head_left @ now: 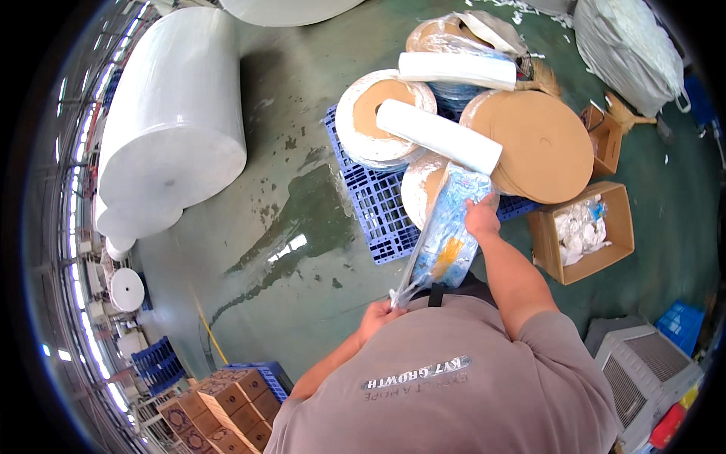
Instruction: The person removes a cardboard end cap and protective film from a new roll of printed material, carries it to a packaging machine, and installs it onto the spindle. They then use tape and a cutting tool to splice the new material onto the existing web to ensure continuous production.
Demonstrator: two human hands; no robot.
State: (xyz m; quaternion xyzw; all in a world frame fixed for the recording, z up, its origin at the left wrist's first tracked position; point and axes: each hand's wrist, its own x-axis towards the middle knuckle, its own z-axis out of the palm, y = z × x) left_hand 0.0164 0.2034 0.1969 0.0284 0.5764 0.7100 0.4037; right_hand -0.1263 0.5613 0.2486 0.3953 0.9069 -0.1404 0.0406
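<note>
I hold a long clear plastic pack (448,234) of blue-wrapped items between both hands, tilted over a blue pallet (376,204). My left hand (378,312) pinches the pack's near end close to my chest. My right hand (482,217) grips its far upper side. Just beyond the pack lie white paper rolls (439,136) and round brown cardboard discs (541,144) stacked on the pallet.
A huge white roll (178,121) stands at the left on the green floor, which has a wet patch (302,219). An open cardboard box (586,231) with white scraps sits to the right. Patterned cartons (227,408) are at lower left, a grey machine (643,371) at lower right.
</note>
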